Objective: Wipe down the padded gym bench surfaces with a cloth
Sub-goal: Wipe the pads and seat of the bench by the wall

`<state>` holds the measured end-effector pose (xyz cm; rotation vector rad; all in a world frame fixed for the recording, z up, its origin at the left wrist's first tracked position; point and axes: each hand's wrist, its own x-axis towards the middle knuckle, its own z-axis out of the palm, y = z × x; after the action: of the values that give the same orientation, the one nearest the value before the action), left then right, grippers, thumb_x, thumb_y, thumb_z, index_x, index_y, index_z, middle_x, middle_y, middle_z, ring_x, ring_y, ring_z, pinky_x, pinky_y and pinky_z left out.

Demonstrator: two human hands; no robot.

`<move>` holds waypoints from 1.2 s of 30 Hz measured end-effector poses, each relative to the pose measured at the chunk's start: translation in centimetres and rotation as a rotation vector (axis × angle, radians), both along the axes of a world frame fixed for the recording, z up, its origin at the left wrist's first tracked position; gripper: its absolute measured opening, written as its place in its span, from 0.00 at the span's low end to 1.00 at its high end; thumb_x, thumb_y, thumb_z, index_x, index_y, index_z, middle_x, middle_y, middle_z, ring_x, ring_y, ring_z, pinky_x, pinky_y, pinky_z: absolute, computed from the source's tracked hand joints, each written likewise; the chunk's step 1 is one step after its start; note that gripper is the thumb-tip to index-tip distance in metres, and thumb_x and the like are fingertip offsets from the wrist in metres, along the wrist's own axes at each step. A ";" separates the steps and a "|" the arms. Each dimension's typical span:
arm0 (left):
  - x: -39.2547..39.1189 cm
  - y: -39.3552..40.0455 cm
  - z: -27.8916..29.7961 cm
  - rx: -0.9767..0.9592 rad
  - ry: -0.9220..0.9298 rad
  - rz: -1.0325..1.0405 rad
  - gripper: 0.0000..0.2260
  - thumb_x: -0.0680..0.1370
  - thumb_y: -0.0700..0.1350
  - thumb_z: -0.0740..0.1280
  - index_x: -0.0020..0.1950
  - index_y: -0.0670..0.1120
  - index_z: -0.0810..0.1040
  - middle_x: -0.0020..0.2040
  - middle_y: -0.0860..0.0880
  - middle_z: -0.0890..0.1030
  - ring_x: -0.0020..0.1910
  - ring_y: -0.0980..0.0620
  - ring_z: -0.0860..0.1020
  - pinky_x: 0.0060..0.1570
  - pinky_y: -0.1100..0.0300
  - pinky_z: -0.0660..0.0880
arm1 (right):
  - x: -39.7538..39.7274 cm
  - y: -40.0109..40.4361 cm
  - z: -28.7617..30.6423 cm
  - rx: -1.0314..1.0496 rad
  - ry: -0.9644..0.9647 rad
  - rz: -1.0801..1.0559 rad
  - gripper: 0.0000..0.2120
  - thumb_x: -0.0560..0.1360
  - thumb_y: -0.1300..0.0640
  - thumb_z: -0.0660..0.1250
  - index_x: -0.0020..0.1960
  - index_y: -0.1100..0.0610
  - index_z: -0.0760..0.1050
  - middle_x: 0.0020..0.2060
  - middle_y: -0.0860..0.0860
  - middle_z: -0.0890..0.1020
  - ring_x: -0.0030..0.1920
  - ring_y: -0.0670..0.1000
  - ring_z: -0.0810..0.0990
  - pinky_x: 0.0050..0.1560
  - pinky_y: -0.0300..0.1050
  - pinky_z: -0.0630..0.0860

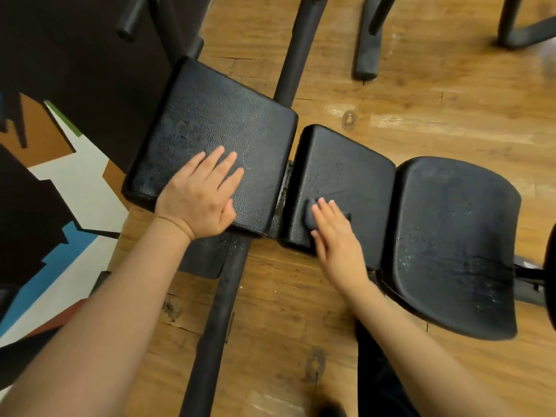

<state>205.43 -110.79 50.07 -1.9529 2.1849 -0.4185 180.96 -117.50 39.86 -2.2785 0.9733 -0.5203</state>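
Left hand (198, 195) spread flat on large black padded surface (216, 121) – steadying; right hand (335, 236) pressing small dark cloth (311, 216) on middle black pad (346, 173) – wiping.

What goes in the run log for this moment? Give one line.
left hand: flat on left pad | right hand: pressing cloth on middle pad | seat pad: untouched

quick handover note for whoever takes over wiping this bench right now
Left hand: flat, fingers straight, resting on the left pad.
Right hand: presses a dark cloth onto the middle pad, near its front left corner.
Seat: to the right, untouched by either hand.
Done: cannot tell which pads are finished.
Left: finish the middle pad, then check the seat and left pad.
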 end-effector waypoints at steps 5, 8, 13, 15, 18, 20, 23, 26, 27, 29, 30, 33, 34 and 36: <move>0.2 0.0 -0.2 -0.011 -0.005 -0.008 0.23 0.73 0.47 0.55 0.62 0.38 0.76 0.64 0.36 0.76 0.63 0.36 0.74 0.63 0.44 0.66 | 0.2 -10.6 -1.5 0.207 0.148 -0.392 0.22 0.81 0.60 0.53 0.74 0.62 0.58 0.74 0.57 0.58 0.75 0.56 0.52 0.72 0.45 0.50; 0.2 0.1 -0.1 -0.002 -0.001 0.004 0.23 0.73 0.47 0.55 0.62 0.38 0.77 0.64 0.36 0.75 0.63 0.35 0.74 0.63 0.44 0.68 | 3.9 -11.8 0.6 0.170 0.127 -0.334 0.22 0.81 0.61 0.54 0.74 0.61 0.58 0.75 0.55 0.57 0.75 0.54 0.52 0.73 0.45 0.50; 0.2 0.0 0.1 0.013 0.016 0.008 0.23 0.72 0.47 0.56 0.62 0.39 0.78 0.63 0.36 0.76 0.63 0.36 0.74 0.62 0.44 0.70 | 5.1 -5.4 2.6 0.001 0.041 0.006 0.20 0.78 0.64 0.59 0.70 0.63 0.66 0.70 0.59 0.66 0.72 0.58 0.61 0.71 0.50 0.57; 0.1 -0.1 0.2 0.015 0.020 0.005 0.23 0.72 0.47 0.56 0.61 0.39 0.78 0.63 0.36 0.76 0.63 0.36 0.74 0.62 0.44 0.70 | 3.1 -2.5 2.2 -0.082 0.038 0.164 0.19 0.76 0.62 0.59 0.67 0.64 0.70 0.67 0.60 0.70 0.69 0.61 0.65 0.68 0.53 0.61; 0.0 0.0 0.0 -0.018 0.032 -0.005 0.23 0.72 0.47 0.56 0.60 0.39 0.79 0.62 0.36 0.77 0.62 0.36 0.75 0.61 0.45 0.71 | 0.5 0.4 1.7 -0.090 0.073 0.265 0.21 0.78 0.57 0.55 0.68 0.62 0.68 0.68 0.58 0.70 0.70 0.59 0.64 0.68 0.53 0.62; 0.0 0.1 -0.1 -0.031 0.038 -0.011 0.23 0.72 0.47 0.56 0.60 0.39 0.79 0.62 0.36 0.78 0.62 0.37 0.76 0.60 0.45 0.72 | 0.5 0.8 1.9 -0.091 0.083 0.235 0.21 0.78 0.56 0.54 0.68 0.62 0.68 0.68 0.58 0.70 0.70 0.59 0.65 0.68 0.54 0.62; -0.1 0.0 0.0 -0.026 0.026 -0.022 0.23 0.72 0.47 0.56 0.60 0.39 0.79 0.62 0.36 0.77 0.62 0.36 0.75 0.60 0.45 0.72 | 2.9 1.0 2.8 -0.152 0.135 0.204 0.18 0.76 0.59 0.57 0.62 0.64 0.74 0.63 0.60 0.75 0.66 0.63 0.69 0.66 0.57 0.63; 0.1 -0.1 0.1 -0.021 0.031 -0.016 0.23 0.72 0.47 0.56 0.60 0.39 0.79 0.62 0.36 0.77 0.63 0.36 0.75 0.61 0.45 0.71 | 4.1 0.9 3.4 -0.224 0.169 0.240 0.15 0.73 0.61 0.61 0.56 0.64 0.78 0.59 0.60 0.78 0.64 0.65 0.72 0.63 0.61 0.68; 0.1 -0.1 0.1 -0.026 0.036 -0.015 0.23 0.72 0.47 0.56 0.61 0.39 0.78 0.63 0.36 0.77 0.63 0.36 0.75 0.61 0.44 0.71 | 3.7 0.5 3.4 -0.237 0.175 0.271 0.15 0.73 0.59 0.59 0.56 0.63 0.78 0.59 0.59 0.78 0.64 0.64 0.72 0.62 0.61 0.68; 0.1 0.1 -0.1 -0.029 0.051 -0.011 0.23 0.72 0.47 0.56 0.61 0.39 0.78 0.63 0.36 0.77 0.63 0.36 0.75 0.61 0.44 0.71 | 3.1 -0.9 3.5 -0.237 0.197 0.335 0.17 0.75 0.55 0.57 0.56 0.61 0.78 0.62 0.58 0.76 0.66 0.64 0.70 0.63 0.59 0.68; 0.1 0.1 -0.1 -0.034 0.053 -0.010 0.23 0.72 0.47 0.56 0.61 0.39 0.78 0.63 0.36 0.77 0.63 0.36 0.75 0.61 0.44 0.71 | 3.2 -1.9 3.6 -0.233 0.214 0.342 0.17 0.75 0.56 0.57 0.57 0.61 0.78 0.63 0.58 0.75 0.67 0.64 0.69 0.62 0.59 0.68; 0.1 0.2 0.0 -0.048 0.048 -0.010 0.22 0.72 0.47 0.56 0.60 0.39 0.79 0.62 0.36 0.77 0.63 0.37 0.75 0.61 0.45 0.71 | 5.2 -4.8 3.7 -0.253 0.254 0.282 0.14 0.74 0.60 0.60 0.54 0.63 0.78 0.66 0.61 0.72 0.68 0.68 0.65 0.61 0.62 0.68; 0.1 0.1 0.0 -0.048 0.052 -0.012 0.22 0.72 0.46 0.56 0.60 0.39 0.79 0.62 0.36 0.77 0.62 0.37 0.75 0.61 0.45 0.71 | 5.7 -5.4 3.8 -0.264 0.269 0.278 0.13 0.74 0.61 0.60 0.53 0.64 0.79 0.65 0.63 0.71 0.67 0.69 0.65 0.61 0.63 0.67; 0.1 0.0 0.0 -0.051 0.062 -0.014 0.22 0.71 0.46 0.57 0.60 0.39 0.79 0.62 0.36 0.77 0.62 0.37 0.75 0.61 0.45 0.71 | 5.8 -5.3 4.0 -0.294 0.278 0.312 0.13 0.72 0.63 0.60 0.53 0.66 0.78 0.63 0.64 0.73 0.67 0.71 0.65 0.62 0.64 0.67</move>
<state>205.49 -110.77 50.07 -2.0037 2.2484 -0.4258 186.74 -122.78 43.81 -2.7586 0.6774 -0.2258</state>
